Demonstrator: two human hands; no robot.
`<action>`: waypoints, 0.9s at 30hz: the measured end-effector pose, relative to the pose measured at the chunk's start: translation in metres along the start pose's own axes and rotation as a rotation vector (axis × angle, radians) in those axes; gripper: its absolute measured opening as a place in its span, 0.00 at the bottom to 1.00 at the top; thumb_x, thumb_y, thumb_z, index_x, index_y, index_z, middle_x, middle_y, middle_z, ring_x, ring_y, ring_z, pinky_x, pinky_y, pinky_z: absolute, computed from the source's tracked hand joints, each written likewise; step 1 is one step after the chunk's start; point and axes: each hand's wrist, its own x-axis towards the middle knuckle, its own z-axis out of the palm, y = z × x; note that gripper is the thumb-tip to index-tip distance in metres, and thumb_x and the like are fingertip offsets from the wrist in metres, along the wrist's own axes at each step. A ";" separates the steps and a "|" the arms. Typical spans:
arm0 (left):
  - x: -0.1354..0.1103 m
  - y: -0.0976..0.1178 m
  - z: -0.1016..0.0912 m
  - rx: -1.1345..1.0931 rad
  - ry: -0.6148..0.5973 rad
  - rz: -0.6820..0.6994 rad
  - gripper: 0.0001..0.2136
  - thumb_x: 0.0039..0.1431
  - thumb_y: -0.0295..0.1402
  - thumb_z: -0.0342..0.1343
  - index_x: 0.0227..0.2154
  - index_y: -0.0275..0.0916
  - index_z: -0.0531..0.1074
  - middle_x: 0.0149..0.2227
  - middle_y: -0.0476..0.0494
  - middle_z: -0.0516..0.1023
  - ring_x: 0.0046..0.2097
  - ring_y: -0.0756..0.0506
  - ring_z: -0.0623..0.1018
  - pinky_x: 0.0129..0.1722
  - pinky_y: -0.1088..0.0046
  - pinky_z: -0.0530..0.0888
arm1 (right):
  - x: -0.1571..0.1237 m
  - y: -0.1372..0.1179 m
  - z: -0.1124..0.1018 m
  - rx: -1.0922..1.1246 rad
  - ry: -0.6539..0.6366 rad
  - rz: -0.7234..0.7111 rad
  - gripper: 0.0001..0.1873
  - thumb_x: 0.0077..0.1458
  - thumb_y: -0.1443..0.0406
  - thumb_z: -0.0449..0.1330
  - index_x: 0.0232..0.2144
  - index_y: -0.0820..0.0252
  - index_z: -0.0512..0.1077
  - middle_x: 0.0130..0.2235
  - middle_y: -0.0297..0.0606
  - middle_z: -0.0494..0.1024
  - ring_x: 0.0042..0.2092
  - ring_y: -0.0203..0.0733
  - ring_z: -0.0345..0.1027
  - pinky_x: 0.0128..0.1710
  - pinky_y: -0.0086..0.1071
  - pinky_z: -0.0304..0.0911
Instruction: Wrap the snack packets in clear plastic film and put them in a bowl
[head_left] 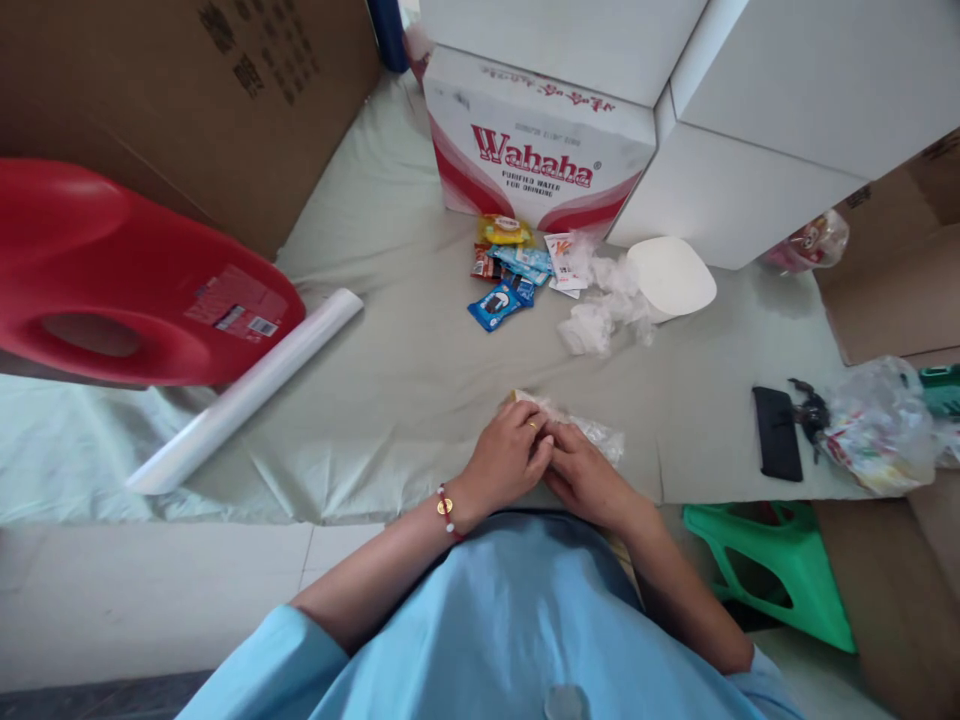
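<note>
My left hand [508,452] and my right hand [589,475] meet close to the table's front edge, their curled fingers pressed against each other. A ring and a red beaded bracelet are on the left one. Just beyond the fingers lies a crumpled clear plastic bag [604,437] with a bit of yellow at its left end. Both hands touch or partly cover it. Whatever lies between the fingertips is hidden. Further back are a blue snack packet [495,304], a yellow packet [505,230], a white-and-red sachet [564,262] and crumpled clear plastic [600,315] beside a white plate [673,278].
A red plastic jug-like container [142,240] and a white roll [247,390] lie left. A Wahaha carton [536,150] stands behind, against white cabinets [735,190]. On the right are a black phone [776,432], keys [810,412], a filled plastic bag [881,425] and a green stool [780,570] below.
</note>
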 end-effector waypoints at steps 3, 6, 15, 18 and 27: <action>-0.009 -0.005 0.013 0.174 -0.053 0.048 0.21 0.66 0.31 0.52 0.60 0.32 0.73 0.60 0.30 0.76 0.61 0.35 0.73 0.63 0.53 0.71 | -0.018 0.006 -0.009 0.062 0.083 0.031 0.18 0.70 0.67 0.55 0.58 0.51 0.75 0.61 0.45 0.75 0.61 0.47 0.69 0.61 0.46 0.68; -0.022 -0.010 0.025 0.334 -0.090 0.061 0.29 0.64 0.29 0.53 0.68 0.30 0.65 0.67 0.28 0.71 0.66 0.33 0.70 0.64 0.52 0.69 | -0.036 0.017 -0.011 -0.109 0.346 0.321 0.18 0.70 0.60 0.58 0.59 0.53 0.74 0.59 0.50 0.74 0.60 0.52 0.68 0.61 0.52 0.67; -0.031 -0.013 0.034 0.467 -0.076 0.093 0.30 0.67 0.29 0.52 0.71 0.30 0.61 0.69 0.30 0.70 0.68 0.35 0.69 0.64 0.57 0.67 | -0.045 0.018 -0.018 0.000 0.419 0.559 0.12 0.66 0.54 0.59 0.36 0.55 0.71 0.39 0.41 0.78 0.41 0.47 0.73 0.43 0.41 0.70; -0.032 -0.014 0.037 0.508 -0.080 0.108 0.28 0.68 0.29 0.51 0.70 0.32 0.64 0.69 0.30 0.70 0.68 0.36 0.70 0.63 0.57 0.69 | -0.015 0.007 -0.025 0.067 0.368 0.605 0.12 0.67 0.54 0.59 0.36 0.55 0.71 0.27 0.31 0.71 0.29 0.41 0.65 0.32 0.33 0.62; -0.045 -0.016 0.032 0.372 -0.033 0.137 0.22 0.62 0.26 0.53 0.58 0.29 0.74 0.64 0.26 0.74 0.71 0.31 0.67 0.67 0.48 0.69 | 0.097 -0.016 -0.001 -0.389 -0.003 0.510 0.11 0.71 0.66 0.53 0.45 0.59 0.76 0.46 0.47 0.78 0.45 0.48 0.70 0.45 0.37 0.64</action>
